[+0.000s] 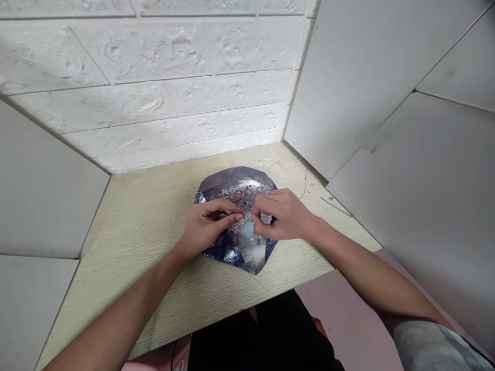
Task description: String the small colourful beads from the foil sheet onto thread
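Foil sheet (242, 252), light and floppy, best taken at its rim; left hand (209, 226) and right hand (280, 214) pinch narrowly over beads (242, 197).

Left hand (209, 225): curling inward, pinching; right hand (280, 214): arching downward, pinching just beside it; left forearm (127, 309), right forearm (371, 278): bare, reaching inward

Nothing legible — no text, no labels

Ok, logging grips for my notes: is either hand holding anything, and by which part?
The left hand and right hand pinch above the silver foil sheet; what their fingertips hold, and where, is too small to tell.
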`<action>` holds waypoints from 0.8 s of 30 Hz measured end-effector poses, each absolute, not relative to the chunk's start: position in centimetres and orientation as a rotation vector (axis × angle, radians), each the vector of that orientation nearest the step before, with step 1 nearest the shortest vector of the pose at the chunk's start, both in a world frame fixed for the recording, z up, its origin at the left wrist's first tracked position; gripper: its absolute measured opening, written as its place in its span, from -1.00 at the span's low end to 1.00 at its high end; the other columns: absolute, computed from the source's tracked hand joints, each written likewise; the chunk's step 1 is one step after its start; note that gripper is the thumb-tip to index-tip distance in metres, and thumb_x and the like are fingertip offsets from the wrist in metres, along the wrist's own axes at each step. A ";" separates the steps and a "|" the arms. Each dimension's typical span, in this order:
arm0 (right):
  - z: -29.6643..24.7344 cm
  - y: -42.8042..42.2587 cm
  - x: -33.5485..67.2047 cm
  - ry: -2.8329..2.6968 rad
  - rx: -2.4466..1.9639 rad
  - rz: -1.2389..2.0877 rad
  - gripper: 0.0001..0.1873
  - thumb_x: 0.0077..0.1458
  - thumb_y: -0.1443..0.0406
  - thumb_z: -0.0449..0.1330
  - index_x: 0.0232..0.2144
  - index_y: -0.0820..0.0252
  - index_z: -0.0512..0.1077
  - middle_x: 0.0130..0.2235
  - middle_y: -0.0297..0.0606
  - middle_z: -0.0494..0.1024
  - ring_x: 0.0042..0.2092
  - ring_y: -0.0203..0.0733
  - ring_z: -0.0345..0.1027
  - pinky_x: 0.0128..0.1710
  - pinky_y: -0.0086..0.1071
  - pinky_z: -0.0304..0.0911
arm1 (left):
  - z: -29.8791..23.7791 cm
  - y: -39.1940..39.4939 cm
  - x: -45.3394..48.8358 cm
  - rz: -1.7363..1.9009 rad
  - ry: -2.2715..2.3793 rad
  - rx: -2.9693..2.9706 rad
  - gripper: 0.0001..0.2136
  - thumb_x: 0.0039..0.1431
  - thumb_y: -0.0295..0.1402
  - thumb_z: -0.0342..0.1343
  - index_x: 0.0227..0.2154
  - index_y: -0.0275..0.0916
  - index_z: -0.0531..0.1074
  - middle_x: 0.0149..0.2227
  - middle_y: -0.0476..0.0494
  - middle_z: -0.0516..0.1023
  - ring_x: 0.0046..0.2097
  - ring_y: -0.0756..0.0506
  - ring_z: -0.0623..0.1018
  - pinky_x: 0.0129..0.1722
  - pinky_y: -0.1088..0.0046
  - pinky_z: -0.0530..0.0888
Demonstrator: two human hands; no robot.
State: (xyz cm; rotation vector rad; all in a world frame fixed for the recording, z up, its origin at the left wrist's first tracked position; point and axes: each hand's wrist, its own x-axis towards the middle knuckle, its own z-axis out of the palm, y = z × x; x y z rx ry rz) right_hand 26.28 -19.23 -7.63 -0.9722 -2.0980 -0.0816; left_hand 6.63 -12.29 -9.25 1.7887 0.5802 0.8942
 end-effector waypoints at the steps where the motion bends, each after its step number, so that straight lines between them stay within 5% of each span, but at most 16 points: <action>1: -7.6 -19.2 26.3 -2.100 -0.972 -0.076 -0.88 0.01 0.40 0.06 -0.53 0.16 0.24 -0.60 -0.53 0.30 -0.56 -0.46 0.05 -0.54 -0.50 0.04 | -9.2 -12.3 6.6 0.898 0.562 1.796 -0.95 -0.01 -0.43 0.31 -0.43 -0.19 0.58 -0.40 -0.06 0.60 -0.35 -0.02 0.53 -0.35 0.49 0.45; 7: -7.5 -19.2 26.1 -2.143 -1.015 -0.016 -0.87 0.08 0.39 0.05 -0.51 0.17 0.28 -0.59 -0.52 0.33 -0.56 -0.45 0.06 -0.54 -0.50 0.04 | -8.7 -12.4 6.9 0.938 0.471 1.861 -0.94 -0.01 -0.48 0.30 -0.45 -0.19 0.59 -0.31 -0.09 0.60 -0.24 -0.05 0.57 -0.23 0.43 0.49; 16: -7.5 -19.3 26.2 -2.201 -1.099 0.097 -0.82 0.22 0.28 0.02 -0.39 0.19 0.35 -0.51 -0.46 0.43 -0.50 -0.41 0.19 -0.48 -0.47 0.09 | -9.2 -12.4 6.7 0.925 0.491 1.834 -0.95 -0.02 -0.46 0.32 -0.46 -0.20 0.58 -0.44 -0.05 0.58 -0.39 0.00 0.52 -0.37 0.49 0.44; 24: -7.5 -19.2 26.3 -2.311 -1.261 0.228 -0.65 0.30 0.09 -0.07 -0.31 0.19 0.36 -0.45 -0.37 0.46 -0.44 -0.33 0.26 -0.44 -0.43 0.07 | -9.2 -13.1 6.7 0.822 0.623 1.845 -0.80 0.03 -0.37 0.29 -0.24 -0.19 0.52 -0.53 0.05 0.48 -0.46 0.04 0.46 -0.41 0.55 0.42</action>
